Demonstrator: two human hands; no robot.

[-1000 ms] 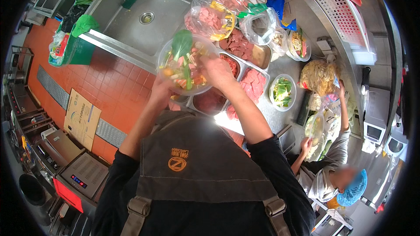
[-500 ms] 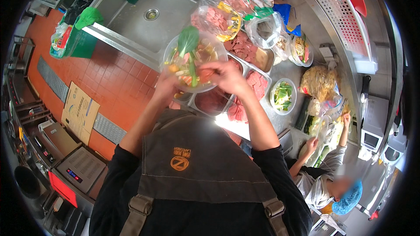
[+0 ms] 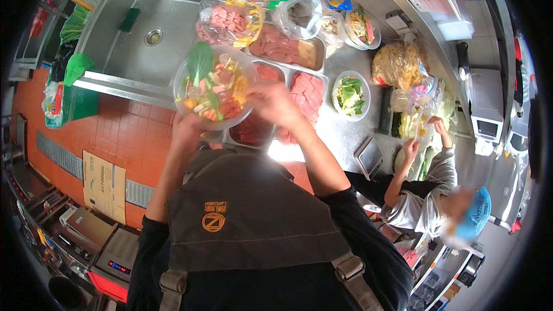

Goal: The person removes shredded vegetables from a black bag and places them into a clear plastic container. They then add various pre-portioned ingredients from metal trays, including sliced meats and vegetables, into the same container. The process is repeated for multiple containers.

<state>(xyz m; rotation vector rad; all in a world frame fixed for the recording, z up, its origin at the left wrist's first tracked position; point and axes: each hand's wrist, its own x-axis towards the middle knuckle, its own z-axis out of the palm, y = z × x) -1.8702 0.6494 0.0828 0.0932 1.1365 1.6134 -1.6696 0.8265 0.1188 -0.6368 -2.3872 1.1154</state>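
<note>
My left hand grips the lower left rim of a clear round plastic bowl. Inside the bowl are a leafy green, pink sliced pieces, yellow-orange bits and reddish meat. At the bowl's right side is my right hand, its fingers bent toward the rim. Motion blurs its fingertips, and whether they hold anything is unclear. Below and beside that hand are metal pans of raw red meat. Another pan of darker sliced meat lies just beyond the bowl.
A steel sink is at the far left, with bagged pink slices beside it. Rightward stand a bowl of greens, a scale and a bag of brown food. A co-worker in a blue cap works at the right.
My right hand has drawn back from inside the bowl to its right edge. My left hand still holds the bowl. The whole view has shifted, so the counter sits further left.
</note>
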